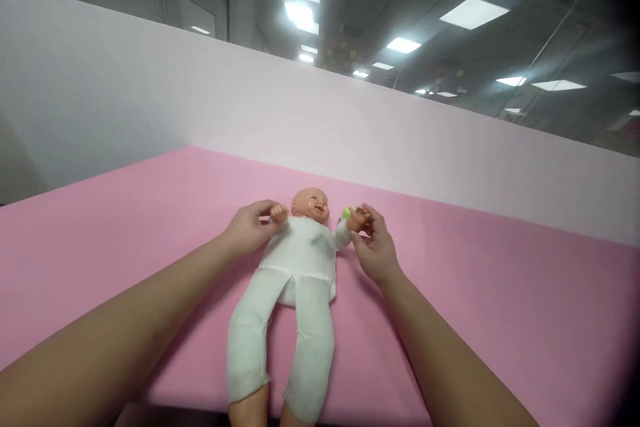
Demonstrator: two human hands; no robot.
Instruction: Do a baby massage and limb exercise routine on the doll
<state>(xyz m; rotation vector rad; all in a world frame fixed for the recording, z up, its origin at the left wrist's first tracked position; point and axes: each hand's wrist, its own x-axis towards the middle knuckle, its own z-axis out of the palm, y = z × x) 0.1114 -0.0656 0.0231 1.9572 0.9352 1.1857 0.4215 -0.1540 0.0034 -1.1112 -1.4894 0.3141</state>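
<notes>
A baby doll [300, 247] with a soft white cloth body lies on its back on the pink tabletop [125, 213], head away from me and legs toward me. Its bare plastic feet run past the bottom of the view. My left hand [251, 225] is closed around the doll's hand on the left, thumb below and fingers above. On the other side my right hand [376, 245] grips the doll's other hand, which is raised a little. A small yellow-green piece [346, 213] shows at that doll wrist; what it is I cannot make out.
A white partition [320, 113] rises behind the table and along its left side. Beyond it are a door [190, 3] and lit ceiling panels [474, 13]. The table's near edge lies under the doll's lower legs.
</notes>
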